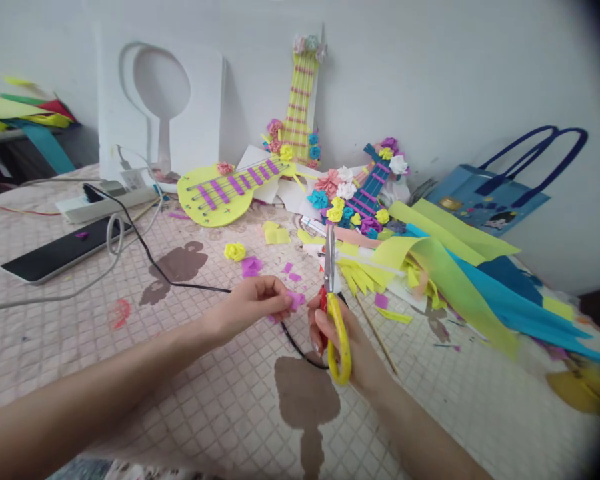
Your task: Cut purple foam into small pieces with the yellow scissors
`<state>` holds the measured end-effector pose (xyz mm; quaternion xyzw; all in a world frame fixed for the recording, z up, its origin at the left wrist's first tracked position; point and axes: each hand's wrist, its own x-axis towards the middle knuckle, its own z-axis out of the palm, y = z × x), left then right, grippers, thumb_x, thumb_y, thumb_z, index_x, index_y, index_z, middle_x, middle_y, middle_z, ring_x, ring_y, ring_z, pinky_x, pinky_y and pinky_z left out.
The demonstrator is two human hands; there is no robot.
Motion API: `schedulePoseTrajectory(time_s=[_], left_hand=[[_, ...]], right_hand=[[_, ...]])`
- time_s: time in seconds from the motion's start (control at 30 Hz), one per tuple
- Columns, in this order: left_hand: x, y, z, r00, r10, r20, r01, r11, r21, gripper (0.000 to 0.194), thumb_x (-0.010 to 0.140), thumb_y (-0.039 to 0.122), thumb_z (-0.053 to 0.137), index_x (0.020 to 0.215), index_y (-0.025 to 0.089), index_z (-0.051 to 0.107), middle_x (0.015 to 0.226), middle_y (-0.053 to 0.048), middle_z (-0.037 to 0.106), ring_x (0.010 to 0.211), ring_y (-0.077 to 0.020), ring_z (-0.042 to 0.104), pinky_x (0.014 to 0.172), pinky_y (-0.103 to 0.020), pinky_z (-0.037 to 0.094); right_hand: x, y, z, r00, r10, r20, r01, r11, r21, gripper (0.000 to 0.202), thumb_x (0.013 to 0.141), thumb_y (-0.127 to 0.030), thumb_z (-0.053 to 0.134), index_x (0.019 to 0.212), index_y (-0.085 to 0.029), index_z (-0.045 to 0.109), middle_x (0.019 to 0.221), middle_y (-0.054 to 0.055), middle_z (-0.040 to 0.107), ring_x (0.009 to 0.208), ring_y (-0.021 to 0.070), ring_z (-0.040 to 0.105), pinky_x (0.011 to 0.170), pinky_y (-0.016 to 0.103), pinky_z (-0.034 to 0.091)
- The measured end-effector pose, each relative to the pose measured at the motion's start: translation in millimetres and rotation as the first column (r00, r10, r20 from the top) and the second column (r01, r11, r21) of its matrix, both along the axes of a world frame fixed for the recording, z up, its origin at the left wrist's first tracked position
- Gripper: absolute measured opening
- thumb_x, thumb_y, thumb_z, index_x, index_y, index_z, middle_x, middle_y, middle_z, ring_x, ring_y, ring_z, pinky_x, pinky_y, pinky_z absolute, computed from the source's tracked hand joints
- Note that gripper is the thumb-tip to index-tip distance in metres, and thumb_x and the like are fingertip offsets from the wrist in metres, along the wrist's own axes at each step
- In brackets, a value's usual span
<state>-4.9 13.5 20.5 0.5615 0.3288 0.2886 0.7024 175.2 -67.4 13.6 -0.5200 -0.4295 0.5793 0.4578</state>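
Note:
Pinched between the fingertips of my left hand is a small piece of purple paper. My right hand grips a pair of scissors with yellow and red handles, its blades pointing up and away from me. Small purple scraps lie on the table just beyond my hands, along with a crumpled purple piece and a yellow paper flower. Under my hands runs a black cable. A thin wooden stick rests to the right of my right hand.
Behind lie a yellow paper guitar and a flower-trimmed blue one; another yellow guitar leans on the wall. Yellow and blue sheets and a blue bag are right. A power strip and dark slab are left.

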Motion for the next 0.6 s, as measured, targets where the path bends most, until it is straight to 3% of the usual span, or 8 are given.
schedulePoseTrajectory(time_s=[0.1, 0.27, 0.6], left_hand=[[-3.8, 5.7, 3.7, 0.992, 0.108, 0.062, -0.107, 0.994, -0.010, 0.028, 0.076, 0.035, 0.075, 0.075, 0.014, 0.059, 0.069, -0.002, 0.068, 0.065, -0.0109, 0.062, 0.066, -0.025, 0.049], [-7.8, 9.9, 7.9, 0.968, 0.194, 0.161, -0.196, 0.981, -0.006, 0.026, 0.079, 0.033, 0.074, 0.076, 0.014, 0.057, 0.078, -0.005, 0.073, 0.072, -0.0143, 0.068, 0.074, -0.029, 0.054], [-7.1, 9.3, 11.2, 0.942, 0.246, 0.227, -0.256, 0.966, 0.018, 0.025, 0.079, 0.032, 0.075, 0.075, 0.015, 0.057, 0.074, -0.003, 0.072, 0.070, -0.0118, 0.067, 0.076, -0.027, 0.055]], right_hand=[[5.1, 0.7, -3.5, 0.994, 0.041, 0.104, -0.052, 0.993, 0.102, 0.041, 0.083, -0.061, 0.057, 0.096, -0.023, 0.050, 0.061, -0.006, 0.046, 0.050, 0.0117, 0.044, 0.050, 0.025, 0.040], [5.8, 0.6, -1.1, 0.938, 0.122, 0.324, -0.144, 0.988, 0.047, 0.033, 0.081, -0.053, 0.063, 0.081, -0.022, 0.050, 0.054, -0.008, 0.037, 0.045, 0.0099, 0.033, 0.043, 0.023, 0.029], [7.1, -2.7, -10.2, 0.914, 0.093, 0.394, -0.143, 0.985, 0.098, 0.029, 0.080, -0.046, 0.068, 0.075, -0.022, 0.052, 0.063, -0.004, 0.045, 0.053, 0.0109, 0.036, 0.045, 0.023, 0.029]])
